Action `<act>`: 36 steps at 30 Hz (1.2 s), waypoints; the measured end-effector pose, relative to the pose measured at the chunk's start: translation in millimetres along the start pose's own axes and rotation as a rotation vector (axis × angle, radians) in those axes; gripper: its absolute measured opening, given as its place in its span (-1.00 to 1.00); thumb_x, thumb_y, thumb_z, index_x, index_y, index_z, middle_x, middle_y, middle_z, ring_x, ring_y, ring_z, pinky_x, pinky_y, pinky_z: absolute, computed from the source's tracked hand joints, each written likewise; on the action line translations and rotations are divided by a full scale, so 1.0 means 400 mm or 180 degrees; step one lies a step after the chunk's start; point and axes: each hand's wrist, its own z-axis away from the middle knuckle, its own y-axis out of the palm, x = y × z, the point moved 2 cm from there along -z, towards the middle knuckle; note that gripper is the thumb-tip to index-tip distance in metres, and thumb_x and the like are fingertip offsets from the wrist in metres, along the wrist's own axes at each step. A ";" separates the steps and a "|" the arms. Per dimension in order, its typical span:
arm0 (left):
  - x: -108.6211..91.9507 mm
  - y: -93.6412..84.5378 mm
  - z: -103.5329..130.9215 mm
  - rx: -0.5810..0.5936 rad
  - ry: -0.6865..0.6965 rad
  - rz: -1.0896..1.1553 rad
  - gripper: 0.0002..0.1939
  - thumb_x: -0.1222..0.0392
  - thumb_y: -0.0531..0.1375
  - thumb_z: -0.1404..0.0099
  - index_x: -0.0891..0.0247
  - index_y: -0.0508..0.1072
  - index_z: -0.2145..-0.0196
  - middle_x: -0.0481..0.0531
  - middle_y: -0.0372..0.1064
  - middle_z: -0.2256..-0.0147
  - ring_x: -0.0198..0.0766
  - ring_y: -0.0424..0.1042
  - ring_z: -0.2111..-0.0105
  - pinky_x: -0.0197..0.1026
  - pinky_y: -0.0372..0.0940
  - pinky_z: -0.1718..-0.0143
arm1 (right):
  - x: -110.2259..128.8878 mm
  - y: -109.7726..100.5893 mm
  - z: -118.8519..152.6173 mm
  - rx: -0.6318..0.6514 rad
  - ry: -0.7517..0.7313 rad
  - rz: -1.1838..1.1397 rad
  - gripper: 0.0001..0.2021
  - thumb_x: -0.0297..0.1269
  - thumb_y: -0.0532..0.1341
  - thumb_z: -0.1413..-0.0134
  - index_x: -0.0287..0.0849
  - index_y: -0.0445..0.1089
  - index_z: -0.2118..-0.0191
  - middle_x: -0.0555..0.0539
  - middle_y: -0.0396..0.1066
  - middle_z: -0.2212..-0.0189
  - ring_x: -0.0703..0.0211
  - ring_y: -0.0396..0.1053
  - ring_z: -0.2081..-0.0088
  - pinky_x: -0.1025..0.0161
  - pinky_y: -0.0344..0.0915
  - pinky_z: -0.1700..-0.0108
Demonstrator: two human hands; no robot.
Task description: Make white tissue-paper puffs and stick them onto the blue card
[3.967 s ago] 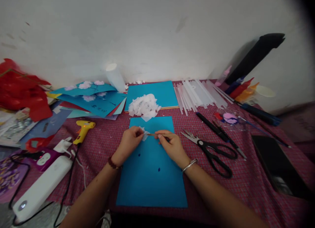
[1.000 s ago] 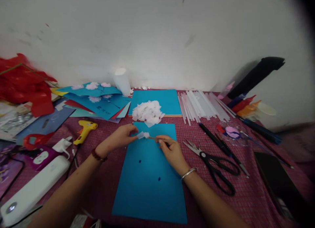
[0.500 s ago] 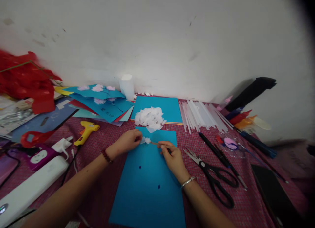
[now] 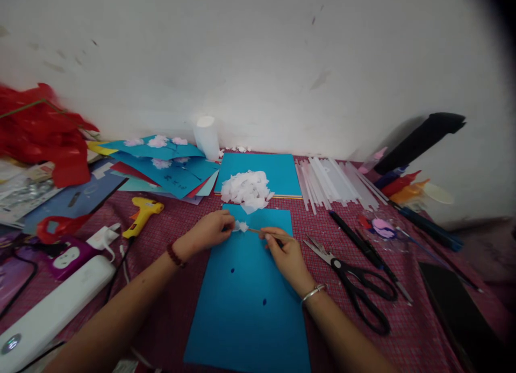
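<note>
At the upper part of one bright blue sheet (image 4: 250, 330), two hands are at work, set apart from each other with one small white paper piece (image 4: 242, 227) between them! The left hand (image 4: 213, 232) has thumb and fingertips pinched on the left end of that piece, while the right hand (image 4: 285, 253) grips one thin stick (image 4: 255, 231), its tip meeting the paper's right side, just above the sheet. One beaded bracelet (image 4: 176, 256) sits on the left wrist, one silver bangle (image 4: 313, 293) on the right. Below the hands, two dark blue dots (image 4: 233, 270) mark the sheet. Right behind it, one heap of white paper scraps (image 4: 246, 187), too tangled to count, rests at the front of one stack of coloured paper (image 4: 278, 171), blue on top. Over to the right, one pair of black-handled scissors (image 4: 355, 284) lies with blades slightly parted, near one dark pen (image 4: 357, 239), and beyond them spreads a batch of pale strips (image 4: 332, 182), overlapping too much for a count. On the left there's one yellow glue gun (image 4: 142, 214), and behind it two decorated blue sheets (image 4: 177, 180) show five pinkish blossoms (image 4: 157, 141), with one white roll (image 4: 207, 138) standing upright just beside them!
</note>
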 end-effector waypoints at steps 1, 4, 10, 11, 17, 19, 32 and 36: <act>-0.001 -0.002 -0.004 -0.0028 0.0025 -0.0049 -0.87 0.39 0.09 -0.14 0.24 0.40 0.46 0.00 0.31 0.41 -0.27 0.32 0.37 -0.27 0.19 0.34 | 0.001 0.000 0.000 0.0005 -0.0003 -0.0006 -0.77 -0.26 0.10 -0.17 -0.12 0.49 0.19 -0.09 0.52 0.25 0.13 0.45 0.33 0.21 0.40 0.32; -0.006 -0.012 -0.019 -0.0075 0.0081 -0.0199 -0.88 0.35 0.10 -0.19 0.24 0.43 0.43 0.03 0.32 0.37 -0.23 0.33 0.32 -0.23 0.21 0.27 | 0.005 -0.001 0.001 0.0013 0.0015 0.0001 -0.77 -0.24 0.10 -0.16 -0.13 0.49 0.20 -0.10 0.52 0.26 0.11 0.45 0.32 0.19 0.40 0.30; 0.000 -0.002 -0.054 0.0161 0.0027 -0.0074 -0.84 0.30 0.09 -0.25 0.25 0.47 0.38 0.04 0.36 0.33 -0.23 0.34 0.28 -0.23 0.20 0.23 | 0.002 -0.004 0.002 0.0059 0.0035 0.0076 -0.76 -0.21 0.12 -0.16 -0.14 0.48 0.16 -0.11 0.51 0.23 0.09 0.45 0.30 0.15 0.40 0.25; 0.004 0.002 -0.059 0.0200 0.0022 0.0003 -0.84 0.31 0.09 -0.24 0.25 0.47 0.40 0.02 0.36 0.34 -0.25 0.34 0.30 -0.25 0.20 0.24 | 0.002 -0.004 0.002 0.0084 0.0035 0.0057 -0.76 -0.21 0.12 -0.17 -0.13 0.48 0.16 -0.11 0.51 0.23 0.09 0.45 0.30 0.15 0.40 0.25; 0.030 0.015 -0.062 0.0081 -0.0227 0.0373 -0.94 0.31 0.14 -0.14 0.27 0.42 0.41 -0.04 0.33 0.45 -0.31 0.29 0.43 -0.29 0.12 0.41 | 0.001 0.002 0.001 0.0146 0.0094 -0.0040 -0.76 -0.23 0.12 -0.17 -0.12 0.48 0.15 -0.10 0.51 0.22 0.12 0.44 0.27 0.19 0.39 0.24; 0.038 0.015 -0.055 -0.0052 -0.0384 0.0445 -0.97 0.28 0.17 -0.11 0.28 0.39 0.44 -0.05 0.31 0.50 -0.30 0.26 0.49 -0.29 0.06 0.47 | 0.001 0.004 0.002 0.0148 0.0077 -0.0057 -0.77 -0.22 0.12 -0.16 -0.14 0.49 0.18 -0.11 0.51 0.23 0.12 0.44 0.28 0.20 0.38 0.25; 0.080 0.000 -0.027 -0.0337 -0.0580 0.2054 -0.77 0.44 0.00 0.06 0.37 0.43 0.50 -0.09 0.27 0.61 -0.38 0.18 0.58 -0.33 0.04 0.54 | -0.021 -0.030 0.002 -0.0509 0.0560 -0.0965 -0.68 -0.02 0.12 -0.14 -0.20 0.39 0.26 -0.04 0.46 0.50 0.16 0.35 0.51 0.24 0.28 0.41; 0.103 -0.001 -0.021 -0.0586 -0.0712 0.2727 -0.87 0.32 0.08 0.03 0.34 0.35 0.45 -0.15 0.17 0.63 -0.42 0.13 0.64 -0.34 0.05 0.59 | -0.035 -0.043 0.005 -0.0699 0.0783 -0.1535 -0.68 0.02 0.18 -0.06 -0.17 0.37 0.34 0.01 0.40 0.59 0.17 0.33 0.54 0.26 0.26 0.45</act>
